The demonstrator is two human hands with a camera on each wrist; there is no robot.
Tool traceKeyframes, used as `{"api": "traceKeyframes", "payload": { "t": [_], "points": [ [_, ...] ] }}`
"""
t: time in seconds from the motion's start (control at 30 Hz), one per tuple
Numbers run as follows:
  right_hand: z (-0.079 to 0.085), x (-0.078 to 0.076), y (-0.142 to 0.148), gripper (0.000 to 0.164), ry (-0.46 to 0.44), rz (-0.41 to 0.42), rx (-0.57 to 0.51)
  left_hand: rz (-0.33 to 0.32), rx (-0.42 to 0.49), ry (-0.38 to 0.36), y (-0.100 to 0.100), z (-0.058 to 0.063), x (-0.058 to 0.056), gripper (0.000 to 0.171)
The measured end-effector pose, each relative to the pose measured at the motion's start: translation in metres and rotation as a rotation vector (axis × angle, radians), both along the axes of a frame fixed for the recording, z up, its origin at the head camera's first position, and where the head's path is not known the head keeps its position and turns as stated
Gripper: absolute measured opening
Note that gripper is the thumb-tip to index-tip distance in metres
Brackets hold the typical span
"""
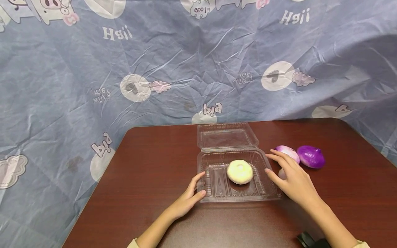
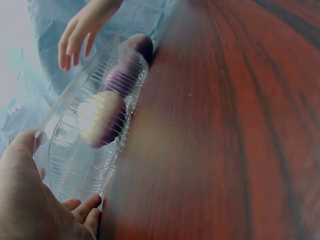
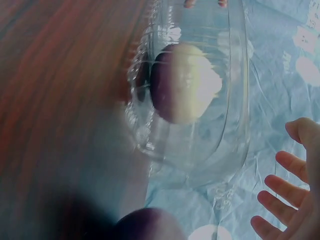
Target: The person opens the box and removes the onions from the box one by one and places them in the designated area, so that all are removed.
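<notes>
A clear plastic clamshell container (image 1: pixel 217 198) lies on the table with its lid (image 1: pixel 227 136) folded back. Inside its base, right of the middle, sits a round, pale yellow vegetable-like piece (image 1: pixel 240 172); the wrist views show a dark purple underside. My left hand (image 1: pixel 185 202) holds the container's left end, its thumb at the rim and fingers low against the wall in the left wrist view. Off the container's right edge, my right hand (image 1: pixel 293 181) hovers with spread fingers, holding nothing. Beyond it lie a white-and-purple onion-like piece (image 1: pixel 287 152) and a purple one with a pointed tip (image 1: pixel 311 157).
A pale round thing (image 1: pixel 282 173) is partly hidden behind my right hand. Near the front right lies a black object (image 1: pixel 307 239), cut off by the frame. Behind the dark brown table (image 1: pixel 149 165) hangs a blue printed cloth (image 1: pixel 173 62).
</notes>
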State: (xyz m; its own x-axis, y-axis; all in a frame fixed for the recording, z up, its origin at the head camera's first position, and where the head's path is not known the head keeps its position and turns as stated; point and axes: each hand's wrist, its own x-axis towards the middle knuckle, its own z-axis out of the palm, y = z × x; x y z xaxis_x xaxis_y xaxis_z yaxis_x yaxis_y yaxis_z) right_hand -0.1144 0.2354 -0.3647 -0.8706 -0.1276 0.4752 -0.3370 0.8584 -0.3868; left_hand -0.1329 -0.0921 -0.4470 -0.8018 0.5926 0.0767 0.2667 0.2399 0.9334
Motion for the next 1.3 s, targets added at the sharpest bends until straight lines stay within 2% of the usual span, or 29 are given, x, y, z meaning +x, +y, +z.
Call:
{"api": "traceKeyframes", "payload": {
  "t": [0.23, 0.5, 0.8, 1.3],
  "points": [
    [-0.001, -0.012, -0.018, 0.042, 0.029, 0.078, 0.04, -0.004, -0.008, -0.005, -0.001, -0.002, -0.001, 0.057],
    [-0.01, -0.023, -0.034, 0.042, 0.004, 0.116, 0.054, -0.009, -0.004, -0.008, -0.001, -0.002, -0.001, 0.057],
    [-0.018, -0.027, -0.044, 0.048, -0.099, 0.116, 0.074, -0.014, -0.003, -0.008, -0.001, -0.001, -0.002, 0.06],
    [-0.032, -0.034, -0.055, 0.063, -0.201, 0.109, 0.13, -0.014, -0.001, -0.013, -0.001, -0.002, -0.001, 0.058]
  ]
}}
